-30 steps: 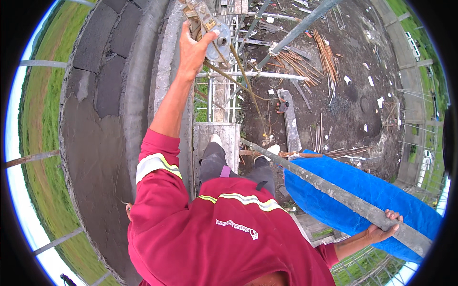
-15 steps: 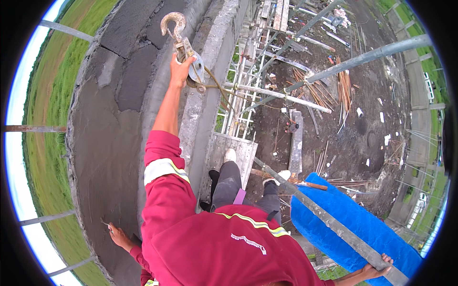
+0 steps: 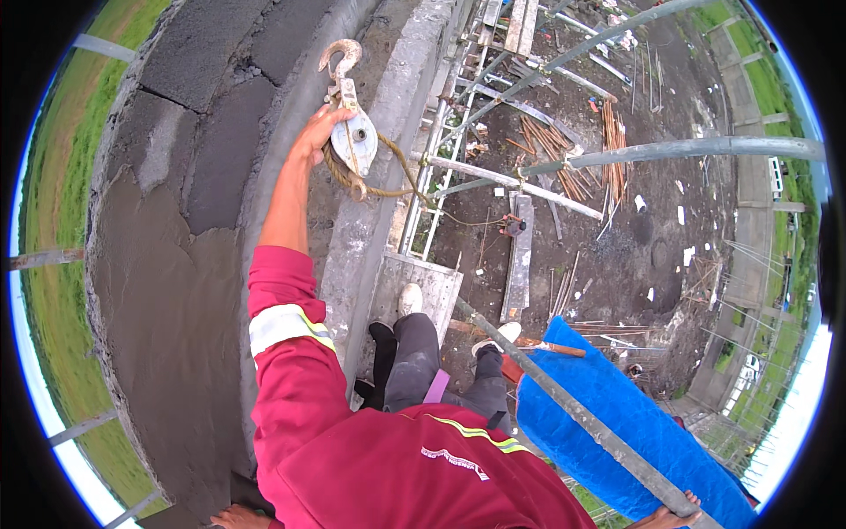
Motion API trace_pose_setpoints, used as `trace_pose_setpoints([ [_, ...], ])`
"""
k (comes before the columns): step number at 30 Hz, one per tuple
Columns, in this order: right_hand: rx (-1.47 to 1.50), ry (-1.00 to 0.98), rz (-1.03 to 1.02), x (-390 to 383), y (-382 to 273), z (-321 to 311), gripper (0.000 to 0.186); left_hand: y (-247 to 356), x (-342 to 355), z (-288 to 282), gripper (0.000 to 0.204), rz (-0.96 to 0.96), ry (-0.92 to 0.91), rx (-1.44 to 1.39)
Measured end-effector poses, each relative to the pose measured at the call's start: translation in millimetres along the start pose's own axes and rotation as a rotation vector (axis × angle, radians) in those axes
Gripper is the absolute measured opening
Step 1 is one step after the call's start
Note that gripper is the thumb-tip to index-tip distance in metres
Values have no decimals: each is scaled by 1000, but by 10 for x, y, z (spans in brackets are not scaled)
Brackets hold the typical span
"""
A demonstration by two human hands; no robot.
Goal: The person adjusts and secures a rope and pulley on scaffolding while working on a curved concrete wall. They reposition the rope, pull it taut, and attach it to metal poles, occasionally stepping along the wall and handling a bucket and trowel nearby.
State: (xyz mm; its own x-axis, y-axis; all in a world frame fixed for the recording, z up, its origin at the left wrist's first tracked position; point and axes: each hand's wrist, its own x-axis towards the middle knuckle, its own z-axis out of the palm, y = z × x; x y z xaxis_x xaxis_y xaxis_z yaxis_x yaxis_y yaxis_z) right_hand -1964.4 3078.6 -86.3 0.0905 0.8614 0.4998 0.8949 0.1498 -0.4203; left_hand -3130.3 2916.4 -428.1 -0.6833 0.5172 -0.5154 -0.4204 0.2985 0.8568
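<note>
My left hand [image 3: 318, 134] is stretched far forward, its fingers closed round the upper part of a metal pulley block [image 3: 355, 148]. A rusty hook [image 3: 342, 56] tops the block, pointing away from me. Yellowish rope [image 3: 398, 161] loops round the pulley and trails to the right over the scaffold. The block is beside the concrete ledge [image 3: 374, 167]; whether it touches cannot be told. At the lower right, my right hand [image 3: 674, 513], partly cut off by the picture's edge, grips a grey steel pipe [image 3: 586, 417] that slants across a blue sheet [image 3: 617, 414].
A co-worker's hand [image 3: 242, 517] rests at the lower left, by smooth wet-looking concrete [image 3: 167, 300]. My shoes [image 3: 411, 300] are by a scaffold platform [image 3: 426, 278]. Far below, a person [image 3: 511, 226] stands near planks and rust-brown bars [image 3: 614, 150]. Scaffold pipes [image 3: 696, 150] cross the right side.
The pulley block has turned, so its round side plate shows more fully. The whole view has shifted. The co-worker's hand is lower in the picture. Both my hands keep their hold.
</note>
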Motion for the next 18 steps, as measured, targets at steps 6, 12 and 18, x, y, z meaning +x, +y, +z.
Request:
trace_pose_setpoints([
  [6,711,308,406,-39,-543,320,63,581,-402,-177,116,58,40,145],
  [12,712,428,420,-48,-817,598,61,938,-155,-784,119,-71,-31,384],
  [18,781,504,420,-130,-884,731,59,31,495,-758,124,-283,-1,548],
])
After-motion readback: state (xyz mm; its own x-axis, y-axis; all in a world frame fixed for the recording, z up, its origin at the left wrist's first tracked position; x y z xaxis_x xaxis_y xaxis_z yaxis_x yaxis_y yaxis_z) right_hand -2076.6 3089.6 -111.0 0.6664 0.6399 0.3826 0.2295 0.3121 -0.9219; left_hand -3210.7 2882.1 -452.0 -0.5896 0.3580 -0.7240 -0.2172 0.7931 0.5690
